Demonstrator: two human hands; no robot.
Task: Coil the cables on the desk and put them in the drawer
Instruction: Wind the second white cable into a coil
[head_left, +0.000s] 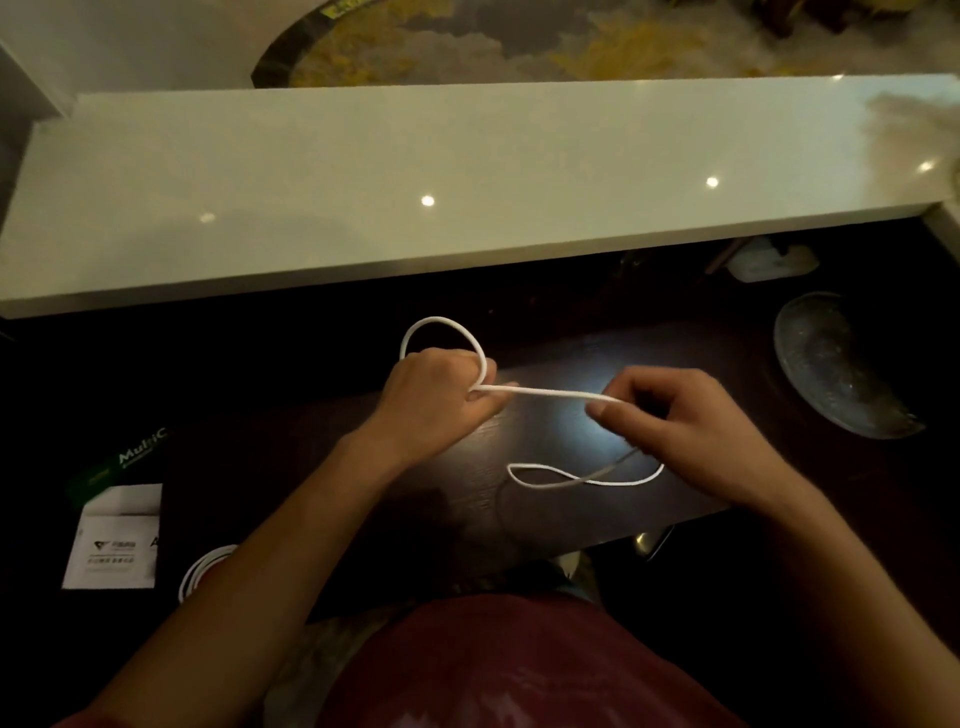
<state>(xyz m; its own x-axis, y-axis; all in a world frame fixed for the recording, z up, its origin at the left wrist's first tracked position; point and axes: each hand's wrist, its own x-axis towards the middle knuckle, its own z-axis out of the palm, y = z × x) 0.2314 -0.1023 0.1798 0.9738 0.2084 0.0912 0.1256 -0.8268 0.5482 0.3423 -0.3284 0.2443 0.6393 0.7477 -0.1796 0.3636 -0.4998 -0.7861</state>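
A thin white cable (550, 392) stretches between both hands above the dark wooden desk (519, 519). My left hand (436, 397) grips it, and a round loop of the cable stands up above the fist. My right hand (675, 415) pinches the cable between thumb and fingers. From that hand the cable's slack falls in a flat figure-eight onto the desk. A second white cable (200, 571), coiled, lies at the lower left, partly hidden by my left forearm. No drawer is plainly visible.
A raised white ledge (467, 182) runs across the back of the desk. A glass dish (831, 364) sits at the right, with a white object (769, 262) behind it. A green box (124, 457) and a white leaflet (117, 540) lie at the left.
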